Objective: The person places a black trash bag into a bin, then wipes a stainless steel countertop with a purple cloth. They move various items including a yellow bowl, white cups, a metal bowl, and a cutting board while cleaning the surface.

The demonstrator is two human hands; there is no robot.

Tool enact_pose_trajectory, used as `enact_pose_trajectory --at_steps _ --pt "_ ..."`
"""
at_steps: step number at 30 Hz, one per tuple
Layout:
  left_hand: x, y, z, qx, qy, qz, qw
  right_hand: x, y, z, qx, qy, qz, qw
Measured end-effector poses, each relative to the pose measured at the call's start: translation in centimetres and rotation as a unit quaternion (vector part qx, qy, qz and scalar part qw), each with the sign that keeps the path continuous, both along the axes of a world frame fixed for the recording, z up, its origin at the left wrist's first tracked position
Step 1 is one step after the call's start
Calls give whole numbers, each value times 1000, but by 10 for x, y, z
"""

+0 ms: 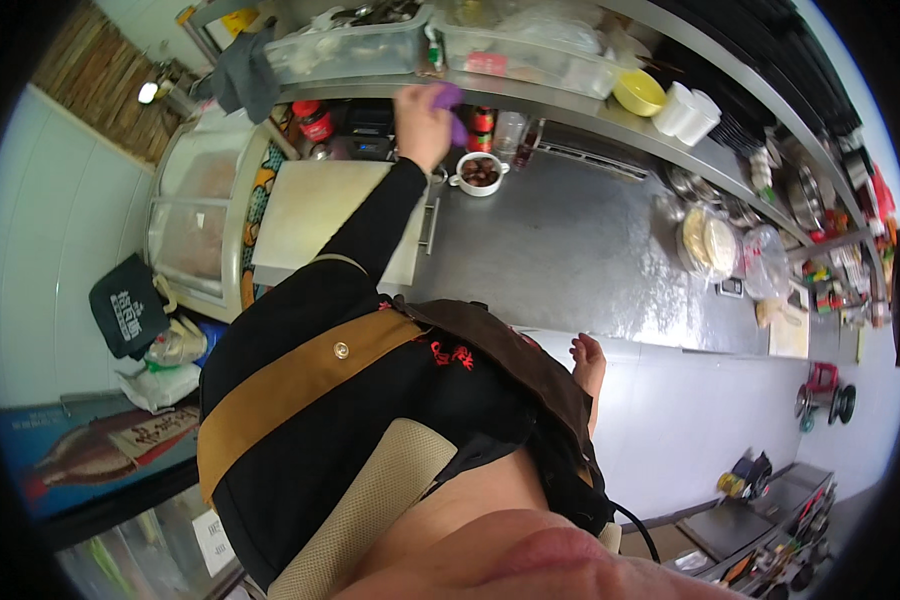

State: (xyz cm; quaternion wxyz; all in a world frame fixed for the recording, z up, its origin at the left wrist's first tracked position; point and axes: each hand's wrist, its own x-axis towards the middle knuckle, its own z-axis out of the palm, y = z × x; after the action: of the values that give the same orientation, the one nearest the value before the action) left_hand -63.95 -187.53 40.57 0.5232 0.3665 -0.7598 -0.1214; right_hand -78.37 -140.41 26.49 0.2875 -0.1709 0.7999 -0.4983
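Observation:
My left hand [422, 126] is stretched forward to the front edge of the steel shelf [525, 88]. It grips a purple cloth [450, 112], which shows at the right side of the fingers. Just below and to the right of that hand, a white two-handled bowl [478, 187] holds several dark reddish-brown pieces. My right hand [588, 363] hangs low beside my apron [510, 345], near the front of the counter, with its fingers loosely bent and nothing visible in it. Under the left forearm lies a pale cutting board [322, 202].
Translucent plastic bins [352, 56], a yellow bowl [640, 93] and white cups [686, 114] stand on the shelf. Red-labelled bottles [313, 121] sit beneath it. Bagged flat rounds [706, 244] rest on the steel counter [540, 240] at right. A glass-topped case [195, 217] is at left.

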Motion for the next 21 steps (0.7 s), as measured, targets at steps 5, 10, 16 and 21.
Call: enact_pose_trajectory --at_steps 5,10,16,21 --pt "132 -116 10 -7 58 292 955 -1 -24 15 25 -21 7 999" --pt "126 -152 -18 68 -15 349 934 5 -53 25 34 0 56 998" --pt "47 -76 -37 -39 -97 70 992 12 -69 33 64 -2 109 992" --pt "77 -92 -17 -65 -190 8 980 -1 -75 37 54 32 132 989"
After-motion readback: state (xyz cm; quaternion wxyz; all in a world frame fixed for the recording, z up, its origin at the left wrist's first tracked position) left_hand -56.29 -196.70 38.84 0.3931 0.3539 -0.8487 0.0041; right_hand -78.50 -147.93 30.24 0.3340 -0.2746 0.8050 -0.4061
